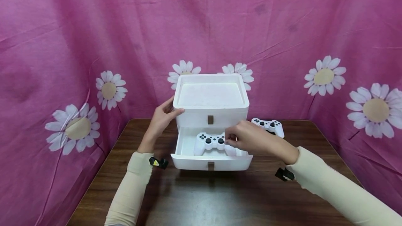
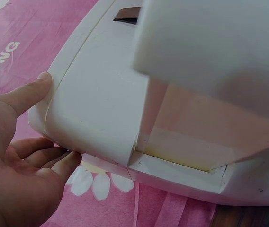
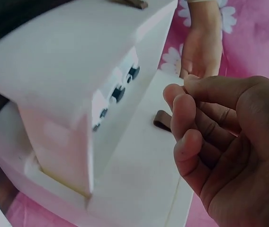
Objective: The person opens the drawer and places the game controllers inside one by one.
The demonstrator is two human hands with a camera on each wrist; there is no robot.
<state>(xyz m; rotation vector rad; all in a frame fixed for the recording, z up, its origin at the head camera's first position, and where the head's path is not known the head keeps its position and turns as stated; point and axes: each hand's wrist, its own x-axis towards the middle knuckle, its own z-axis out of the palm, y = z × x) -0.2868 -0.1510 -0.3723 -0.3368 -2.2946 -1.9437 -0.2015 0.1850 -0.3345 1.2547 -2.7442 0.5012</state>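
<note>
A white two-drawer unit (image 1: 195, 117) stands on the table, its lower drawer (image 1: 193, 163) pulled out. A white game controller (image 1: 214, 144) with black thumbsticks lies inside that drawer. My left hand (image 1: 159, 120) holds the unit's left side near the top, thumb on the front edge and fingers round the side, as the left wrist view also shows. Above the right part of the drawer hovers my right hand (image 1: 249, 137), with loosely curled fingers (image 3: 184, 111) and nothing visible in them. It partly covers the controller from the head camera.
A second white controller (image 1: 269, 125) lies on the brown wooden table (image 1: 207, 198), right of the unit. Brown tabs (image 1: 210, 120) mark both drawer fronts. Pink cloth (image 1: 201, 27) with printed daisies surrounds the table at the back and sides.
</note>
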